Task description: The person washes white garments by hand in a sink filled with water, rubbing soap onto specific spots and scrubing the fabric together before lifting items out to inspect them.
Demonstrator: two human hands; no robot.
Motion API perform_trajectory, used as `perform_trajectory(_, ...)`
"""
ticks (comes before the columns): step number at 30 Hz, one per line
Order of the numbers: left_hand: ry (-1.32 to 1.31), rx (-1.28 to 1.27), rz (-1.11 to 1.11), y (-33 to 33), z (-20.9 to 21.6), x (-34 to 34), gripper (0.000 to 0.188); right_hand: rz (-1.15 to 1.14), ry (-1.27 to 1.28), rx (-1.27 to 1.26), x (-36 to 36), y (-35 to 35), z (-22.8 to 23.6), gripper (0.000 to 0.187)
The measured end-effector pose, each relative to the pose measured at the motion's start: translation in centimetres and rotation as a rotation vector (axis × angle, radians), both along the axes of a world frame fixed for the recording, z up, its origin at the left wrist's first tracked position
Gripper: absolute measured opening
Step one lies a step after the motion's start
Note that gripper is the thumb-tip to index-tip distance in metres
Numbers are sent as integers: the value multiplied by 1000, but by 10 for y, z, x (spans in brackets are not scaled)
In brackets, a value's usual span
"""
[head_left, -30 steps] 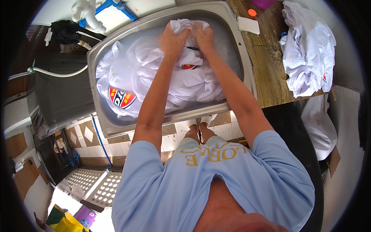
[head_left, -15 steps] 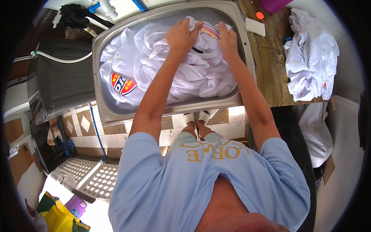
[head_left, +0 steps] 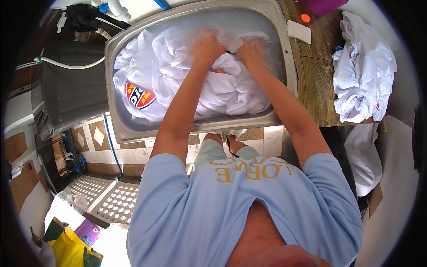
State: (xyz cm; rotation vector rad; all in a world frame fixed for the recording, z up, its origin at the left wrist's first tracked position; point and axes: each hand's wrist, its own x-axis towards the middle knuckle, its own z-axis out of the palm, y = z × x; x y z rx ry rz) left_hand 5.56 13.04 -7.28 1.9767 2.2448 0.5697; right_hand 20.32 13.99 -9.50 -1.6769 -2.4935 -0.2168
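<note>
A wide metal sink basin point(head_left: 111, 95) holds several soaked white garments point(head_left: 175, 66) in cloudy water. One of them carries a red, yellow and dark oval emblem point(head_left: 140, 96) at the left. Near the far side, my left hand point(head_left: 208, 46) and my right hand point(head_left: 251, 52) are dipped into the water, close together. Both look curled around a white garment point(head_left: 227, 80) with a small red mark, which bunches between and below them. Splashing water blurs the fingertips of each hand.
At the right stands a wooden counter point(head_left: 313, 71) with a white soap-like block point(head_left: 299, 32), an orange cap point(head_left: 305, 18), a purple container point(head_left: 322, 5) and a heap of white cloth point(head_left: 362, 71). A pale hose point(head_left: 73, 69) runs to the basin's left side.
Both hands have plunged the garment's striped far part under the water, and the right hand has come nearer the left. Foam and splashes now show around them.
</note>
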Motion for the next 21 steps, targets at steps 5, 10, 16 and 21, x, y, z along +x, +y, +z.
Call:
perform_trajectory(5, 36, -94, -28, 13, -13, -7, 50, -3, -88, -283, -6, 23, 19, 29)
perform_trajectory(10, -110, -168, -172, 33, 33, -7, 37, -210, 545, -608, 21, 38, 48, 43)
perform_trajectory(16, -344, 337, -681, 38, 154, -12, 40, 77, 962, -599, -6, 33, 160, 35)
perform_trajectory(21, -837, 509, -559, 9, 128, -39, 98, 650, 79, 278, 30, 90, 254, 39)
